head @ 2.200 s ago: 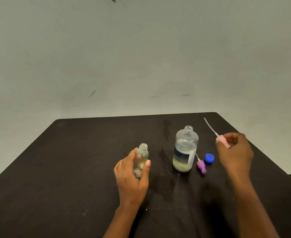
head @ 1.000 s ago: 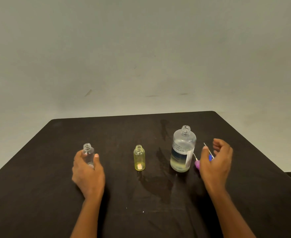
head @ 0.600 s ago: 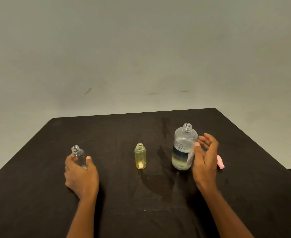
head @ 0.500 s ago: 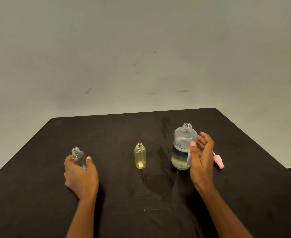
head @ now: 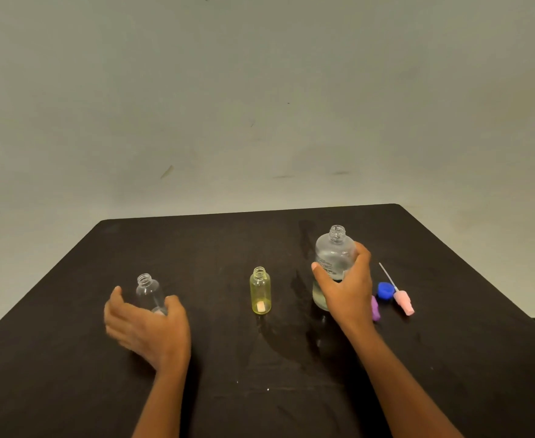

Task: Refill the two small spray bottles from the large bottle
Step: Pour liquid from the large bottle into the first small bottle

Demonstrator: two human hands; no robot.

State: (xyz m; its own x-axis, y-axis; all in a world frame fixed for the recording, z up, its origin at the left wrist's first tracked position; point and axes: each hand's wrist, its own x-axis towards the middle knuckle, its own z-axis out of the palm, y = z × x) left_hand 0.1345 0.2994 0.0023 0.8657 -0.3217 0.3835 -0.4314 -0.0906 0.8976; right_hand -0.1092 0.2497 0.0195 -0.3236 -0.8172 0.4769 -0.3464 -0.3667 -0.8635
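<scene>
The large clear bottle [head: 334, 251] stands uncapped at the right of the black table [head: 196, 248], a little pale liquid at its bottom. My right hand [head: 345, 289] is wrapped around its body. A small bottle full of yellowish liquid [head: 260, 292] stands uncapped at the centre. At the left stands an empty small clear bottle [head: 147, 290], also uncapped. My left hand [head: 146, 330] is just in front of it, fingers spread on either side and hiding its base.
Right of the large bottle lie a blue cap [head: 385, 290], a pink spray head with its dip tube [head: 403, 301] and a purple spray head [head: 375, 308], partly behind my right hand. A wet patch darkens the table's middle.
My left hand set the empty small bottle down at the left and has loosened its fingers. My right hand laid down the pink spray head and closed on the large bottle.
</scene>
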